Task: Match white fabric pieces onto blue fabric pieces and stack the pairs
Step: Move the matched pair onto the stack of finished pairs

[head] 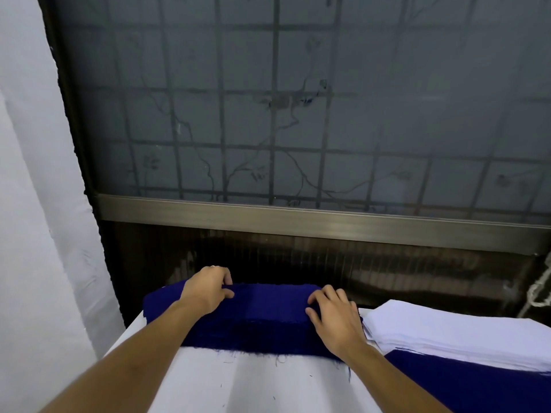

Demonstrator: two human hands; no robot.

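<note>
A thick stack of dark blue fabric pieces [268, 317] lies across the far edge of the white-covered table [253, 386]. My left hand [207, 289] pinches the far left edge of the top blue piece between thumb and fingers. Over the stack's right end, my right hand [334, 314] rests with its fingers curled on the top layer. To the right sits a pile of white fabric pieces [456, 332], partly lying over another blue piece [477, 386] at the near right.
A frosted window with a metal grille [298, 114] rises right behind the table, with a dark sill [298, 219] below it. A white curtain [35, 204] hangs at the left. A knotted white cord [539, 290] hangs at the far right.
</note>
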